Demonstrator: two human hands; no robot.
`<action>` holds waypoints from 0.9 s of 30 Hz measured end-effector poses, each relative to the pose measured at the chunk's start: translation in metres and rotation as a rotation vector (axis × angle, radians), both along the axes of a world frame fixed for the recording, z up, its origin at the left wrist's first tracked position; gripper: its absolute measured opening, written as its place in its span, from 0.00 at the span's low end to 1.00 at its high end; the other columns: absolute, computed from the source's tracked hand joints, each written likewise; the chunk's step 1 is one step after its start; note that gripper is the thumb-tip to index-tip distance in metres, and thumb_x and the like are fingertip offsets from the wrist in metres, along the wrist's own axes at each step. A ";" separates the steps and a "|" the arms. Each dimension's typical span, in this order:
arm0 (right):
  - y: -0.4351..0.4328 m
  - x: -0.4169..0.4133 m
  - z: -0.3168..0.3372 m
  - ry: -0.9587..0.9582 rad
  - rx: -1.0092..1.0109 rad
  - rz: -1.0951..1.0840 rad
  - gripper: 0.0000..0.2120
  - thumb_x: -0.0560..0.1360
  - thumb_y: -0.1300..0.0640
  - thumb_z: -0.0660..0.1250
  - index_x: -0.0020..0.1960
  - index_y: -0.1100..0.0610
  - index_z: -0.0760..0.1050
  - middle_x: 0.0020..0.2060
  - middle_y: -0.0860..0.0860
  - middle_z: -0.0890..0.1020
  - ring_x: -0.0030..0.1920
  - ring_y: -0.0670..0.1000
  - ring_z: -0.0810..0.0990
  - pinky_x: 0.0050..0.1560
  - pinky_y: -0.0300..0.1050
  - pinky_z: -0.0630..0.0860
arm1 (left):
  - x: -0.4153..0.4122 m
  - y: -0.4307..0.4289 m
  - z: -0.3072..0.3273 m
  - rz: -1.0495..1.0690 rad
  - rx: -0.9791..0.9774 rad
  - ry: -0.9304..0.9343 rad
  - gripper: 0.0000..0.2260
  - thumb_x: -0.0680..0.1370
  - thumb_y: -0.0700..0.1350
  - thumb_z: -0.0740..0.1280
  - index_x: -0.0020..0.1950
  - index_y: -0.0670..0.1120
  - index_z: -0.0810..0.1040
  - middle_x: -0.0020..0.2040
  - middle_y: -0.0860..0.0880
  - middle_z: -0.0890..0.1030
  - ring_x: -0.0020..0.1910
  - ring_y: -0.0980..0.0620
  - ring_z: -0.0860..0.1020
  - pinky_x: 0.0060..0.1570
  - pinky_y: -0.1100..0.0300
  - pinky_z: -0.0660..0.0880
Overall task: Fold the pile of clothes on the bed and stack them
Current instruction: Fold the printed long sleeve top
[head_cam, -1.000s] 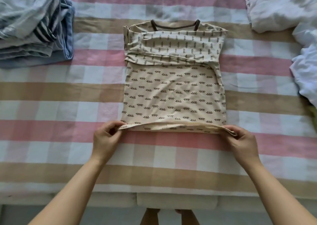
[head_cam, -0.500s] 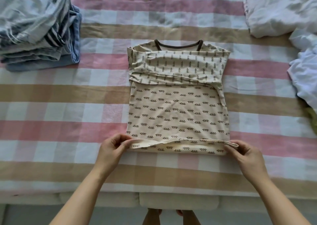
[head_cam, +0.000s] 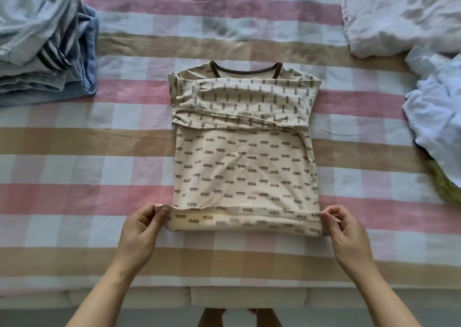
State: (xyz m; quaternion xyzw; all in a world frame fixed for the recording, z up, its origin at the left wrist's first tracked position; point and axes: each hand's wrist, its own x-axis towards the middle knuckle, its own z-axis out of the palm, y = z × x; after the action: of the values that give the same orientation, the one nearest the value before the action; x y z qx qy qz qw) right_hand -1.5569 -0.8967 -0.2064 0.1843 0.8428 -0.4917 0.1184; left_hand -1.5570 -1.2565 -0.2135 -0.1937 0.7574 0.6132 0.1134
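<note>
The cream printed shirt [head_cam: 244, 157] is lying flat in the middle of the bed [head_cam: 99, 152], its brown collar [head_cam: 245, 71] pointing far and its sleeves lying tucked in a band across the chest. I am pinching the near hem at both corners. My left grip [head_cam: 141, 229] is closing thumb and fingers on the left corner and my right grip [head_cam: 349, 232] is doing the same on the right. Between them the hem is lifting just off the sheet and curling over.

As I judge it, I am starting to carry the hem up to the collar to halve the shirt. To do that well, I am aiming to raise both corners level, keep the edge taut between them, and land it square on the shoulders so the sleeve band is not dragging out of place.

The folded stack [head_cam: 45, 52] is sitting far left, well apart from the shirt and running off the frame edge, so its full height is going unseen. The unfolded pile [head_cam: 434, 117] of pale garments is spilling in from the right, also cut off, with something green [head_cam: 446, 189] beneath it that I am unable to identify. White bedding [head_cam: 399, 15] is filling the far right corner. How many layers of cloth each grip is catching is not showing.
</note>
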 end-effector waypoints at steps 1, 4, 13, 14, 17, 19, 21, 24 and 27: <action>0.000 0.003 0.002 -0.001 0.018 0.024 0.06 0.74 0.53 0.62 0.41 0.54 0.73 0.31 0.51 0.78 0.30 0.47 0.76 0.31 0.40 0.73 | 0.005 0.001 0.002 -0.001 -0.042 0.006 0.09 0.74 0.46 0.62 0.39 0.43 0.78 0.31 0.50 0.76 0.31 0.60 0.73 0.32 0.69 0.70; 0.001 0.015 0.006 0.034 0.123 0.101 0.06 0.74 0.56 0.63 0.39 0.50 0.72 0.26 0.49 0.76 0.27 0.44 0.75 0.25 0.33 0.67 | 0.020 0.005 0.002 0.013 -0.215 0.037 0.09 0.77 0.43 0.63 0.37 0.47 0.75 0.28 0.51 0.71 0.26 0.60 0.67 0.26 0.66 0.65; -0.016 -0.069 0.011 0.412 0.302 -0.059 0.07 0.75 0.58 0.61 0.44 0.62 0.71 0.30 0.48 0.72 0.27 0.42 0.69 0.30 0.27 0.64 | -0.056 0.031 0.003 0.159 -0.479 0.354 0.20 0.78 0.62 0.54 0.40 0.46 0.71 0.29 0.54 0.70 0.27 0.61 0.70 0.26 0.68 0.63; -0.017 -0.087 0.009 0.441 0.310 -0.047 0.08 0.76 0.58 0.61 0.44 0.64 0.72 0.30 0.50 0.73 0.28 0.43 0.69 0.29 0.29 0.64 | -0.072 0.031 0.001 0.179 -0.504 0.363 0.20 0.78 0.59 0.55 0.41 0.43 0.72 0.29 0.53 0.70 0.27 0.60 0.70 0.27 0.65 0.63; -0.017 -0.138 0.000 0.468 0.354 0.013 0.10 0.77 0.58 0.62 0.46 0.67 0.72 0.30 0.54 0.75 0.27 0.51 0.70 0.28 0.36 0.60 | -0.119 0.026 -0.008 0.165 -0.564 0.378 0.14 0.79 0.50 0.59 0.43 0.40 0.73 0.31 0.47 0.74 0.28 0.48 0.71 0.29 0.55 0.66; -0.016 -0.167 -0.008 0.471 0.375 0.050 0.11 0.78 0.58 0.62 0.47 0.67 0.72 0.31 0.56 0.76 0.30 0.53 0.72 0.31 0.39 0.61 | -0.148 0.022 -0.014 0.147 -0.603 0.371 0.12 0.80 0.46 0.60 0.44 0.38 0.73 0.32 0.43 0.76 0.31 0.42 0.73 0.32 0.52 0.68; -0.014 -0.191 -0.017 0.450 0.406 0.066 0.11 0.78 0.57 0.61 0.49 0.66 0.73 0.34 0.60 0.79 0.33 0.54 0.74 0.34 0.43 0.64 | -0.172 0.020 -0.020 0.144 -0.639 0.348 0.12 0.80 0.46 0.61 0.44 0.38 0.74 0.33 0.41 0.77 0.32 0.40 0.74 0.32 0.52 0.67; -0.012 -0.219 -0.031 0.375 0.482 0.062 0.12 0.79 0.53 0.60 0.50 0.63 0.73 0.38 0.60 0.80 0.37 0.60 0.77 0.34 0.46 0.66 | -0.197 0.021 -0.031 0.127 -0.706 0.297 0.14 0.80 0.49 0.60 0.45 0.39 0.75 0.36 0.39 0.79 0.34 0.42 0.74 0.32 0.55 0.64; -0.012 -0.230 -0.041 0.250 0.571 0.050 0.13 0.78 0.49 0.60 0.51 0.59 0.73 0.41 0.60 0.82 0.42 0.61 0.79 0.35 0.46 0.66 | -0.208 0.022 -0.039 0.095 -0.741 0.235 0.14 0.79 0.52 0.61 0.47 0.41 0.76 0.39 0.40 0.81 0.36 0.42 0.76 0.34 0.56 0.64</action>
State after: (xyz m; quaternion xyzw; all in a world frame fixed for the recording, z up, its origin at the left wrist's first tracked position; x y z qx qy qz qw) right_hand -1.7872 -0.9083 -0.2470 0.1275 0.9591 -0.2509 -0.0307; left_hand -1.7652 -1.2343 -0.2529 -0.1848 0.9255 0.3206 -0.0801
